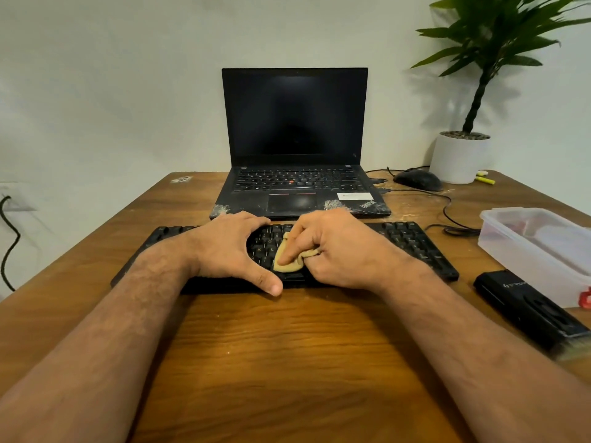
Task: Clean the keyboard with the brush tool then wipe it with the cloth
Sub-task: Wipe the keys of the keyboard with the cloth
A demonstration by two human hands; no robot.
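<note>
Keyboard (415,244) lengthwise left-to-right, under hands (224,247)

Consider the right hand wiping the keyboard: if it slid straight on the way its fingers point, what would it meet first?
The right hand, gripping the cloth, points left across the keyboard. It would probably meet the left hand first, resting there on the keys.

The wooden surface (256,340) carries a black keyboard (412,241) near its middle, an open laptop (294,123) behind that, a mouse (417,180) and a potted plant (459,156) at the far right, and a clear plastic box (537,247) beside a black brush tool (527,308) along the right edge.
</note>
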